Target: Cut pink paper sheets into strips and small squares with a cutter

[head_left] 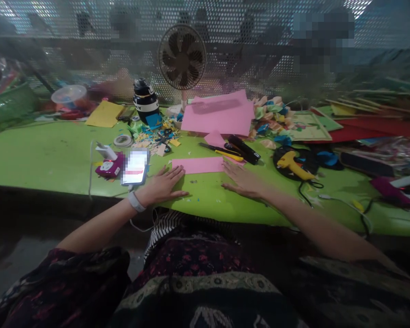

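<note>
A strip of pink paper (202, 166) lies flat on the green table (205, 198), its long side running left to right. My left hand (164, 183) rests palm down with fingers stretched over the strip's left end. At the right end, my right hand (242, 179) lies flat with its fingers spread, the fingertips touching the paper. Just behind the strip are a yellow cutter knife (227, 154) and a black stapler-like tool (244, 149). To the left of my left hand sits a phone (135, 166) with a lit screen.
Larger pink sheets (218, 116) lie at the back before a fan (182, 58). Paper scraps and scissors (164, 138) spread near a dark bottle (146, 102). A yellow glue gun (295, 166) with a cord lies right. A purple power adapter (110, 166) sits left.
</note>
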Demonstrator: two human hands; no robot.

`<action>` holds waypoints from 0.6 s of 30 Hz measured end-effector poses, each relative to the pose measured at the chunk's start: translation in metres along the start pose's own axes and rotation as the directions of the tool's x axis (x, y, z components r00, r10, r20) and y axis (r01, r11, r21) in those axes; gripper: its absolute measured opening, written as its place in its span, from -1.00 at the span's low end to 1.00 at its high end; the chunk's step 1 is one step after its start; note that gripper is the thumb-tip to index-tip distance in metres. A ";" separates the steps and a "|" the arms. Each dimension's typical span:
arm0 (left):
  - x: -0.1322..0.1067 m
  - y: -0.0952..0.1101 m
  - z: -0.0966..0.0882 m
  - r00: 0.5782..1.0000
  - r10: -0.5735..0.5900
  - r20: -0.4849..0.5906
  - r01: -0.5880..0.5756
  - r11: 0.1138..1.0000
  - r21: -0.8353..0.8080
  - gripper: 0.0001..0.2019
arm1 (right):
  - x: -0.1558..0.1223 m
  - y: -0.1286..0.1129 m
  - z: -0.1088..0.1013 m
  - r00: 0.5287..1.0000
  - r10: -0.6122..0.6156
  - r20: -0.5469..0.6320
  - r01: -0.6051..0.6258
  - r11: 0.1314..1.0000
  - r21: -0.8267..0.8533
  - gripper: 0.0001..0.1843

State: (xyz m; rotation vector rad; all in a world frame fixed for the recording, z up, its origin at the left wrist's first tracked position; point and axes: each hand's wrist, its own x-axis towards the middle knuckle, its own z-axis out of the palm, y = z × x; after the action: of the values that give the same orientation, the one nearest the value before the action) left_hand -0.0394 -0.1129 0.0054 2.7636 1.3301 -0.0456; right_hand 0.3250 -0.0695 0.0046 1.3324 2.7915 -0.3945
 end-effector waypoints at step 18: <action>-0.004 -0.009 0.004 1.000 0.015 -0.005 -0.015 1.000 -0.002 -0.08 | 0.059 -0.080 0.017 0.973 -0.230 -0.006 0.230 0.973 -0.028 0.04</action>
State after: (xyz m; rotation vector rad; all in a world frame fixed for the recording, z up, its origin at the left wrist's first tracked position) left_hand -0.0494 -0.1107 0.0015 2.7736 1.3103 -0.0362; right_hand 0.2247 -0.0764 -0.0023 1.0093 2.9570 -0.3552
